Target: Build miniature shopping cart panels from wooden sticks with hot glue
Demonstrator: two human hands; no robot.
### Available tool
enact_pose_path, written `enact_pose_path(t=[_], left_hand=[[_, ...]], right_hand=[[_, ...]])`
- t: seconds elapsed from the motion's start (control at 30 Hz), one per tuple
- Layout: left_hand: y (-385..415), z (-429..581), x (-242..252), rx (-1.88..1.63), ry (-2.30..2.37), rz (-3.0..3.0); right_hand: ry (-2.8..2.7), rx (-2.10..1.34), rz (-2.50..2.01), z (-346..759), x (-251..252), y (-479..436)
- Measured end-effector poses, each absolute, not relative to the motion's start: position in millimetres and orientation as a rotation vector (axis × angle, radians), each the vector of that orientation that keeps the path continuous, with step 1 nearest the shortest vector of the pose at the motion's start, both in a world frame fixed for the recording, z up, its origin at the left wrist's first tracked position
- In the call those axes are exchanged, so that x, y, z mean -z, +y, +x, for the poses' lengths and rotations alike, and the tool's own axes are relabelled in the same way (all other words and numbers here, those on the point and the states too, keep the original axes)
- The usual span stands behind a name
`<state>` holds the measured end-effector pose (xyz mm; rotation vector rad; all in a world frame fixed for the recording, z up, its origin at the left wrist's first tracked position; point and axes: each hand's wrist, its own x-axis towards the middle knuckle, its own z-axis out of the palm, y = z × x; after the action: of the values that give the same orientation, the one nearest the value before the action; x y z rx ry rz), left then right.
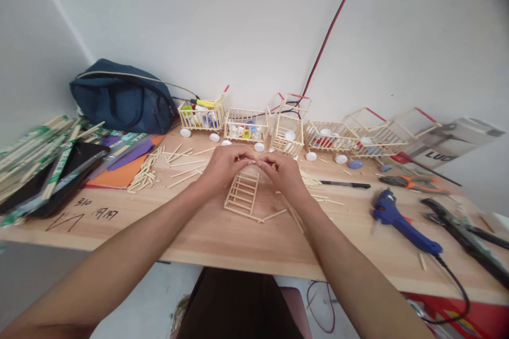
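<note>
My left hand (227,167) and my right hand (280,170) meet at the fingertips over the middle of the wooden table (222,238). Both are pinched together; something tiny and pale shows between the fingertips, too small to name. Just below them lies a ladder-like frame of thin wooden sticks (243,190), its top end close to the fingers. A loose stick (274,215) lies beside the frame's lower right corner, and more sticks (186,172) are scattered to the left of my left hand.
Small stick carts (246,126) with white and blue wheels line the wall. On the right are a blue glue gun (405,228), orange-handled pliers (413,184), a black-handled tool (465,235) and a black pen (345,184). Bundled sticks (35,151) and a blue bag (123,96) are on the left.
</note>
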<state>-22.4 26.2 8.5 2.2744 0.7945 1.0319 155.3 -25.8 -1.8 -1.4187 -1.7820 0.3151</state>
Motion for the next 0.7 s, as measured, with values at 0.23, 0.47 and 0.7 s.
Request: enact_pose_path(t=[0.23, 0.47, 0.7], left_hand=[[26.1, -20.1, -4.7, -0.924, 1.011, 2.163], [28.6, -32.1, -4.2, -0.751, 1.07, 2.467], [27.5, -35.6, -1.7, -0.534, 1.001, 2.662]], right_hand=[[-1.783, -0.351, -1.509, 164.3, 0.8, -22.9], [-1.719, -0.262, -1.742, 179.7, 7.4, -19.0], [-1.7, -0.23, -1.76, 183.1, 11.3, -19.0]])
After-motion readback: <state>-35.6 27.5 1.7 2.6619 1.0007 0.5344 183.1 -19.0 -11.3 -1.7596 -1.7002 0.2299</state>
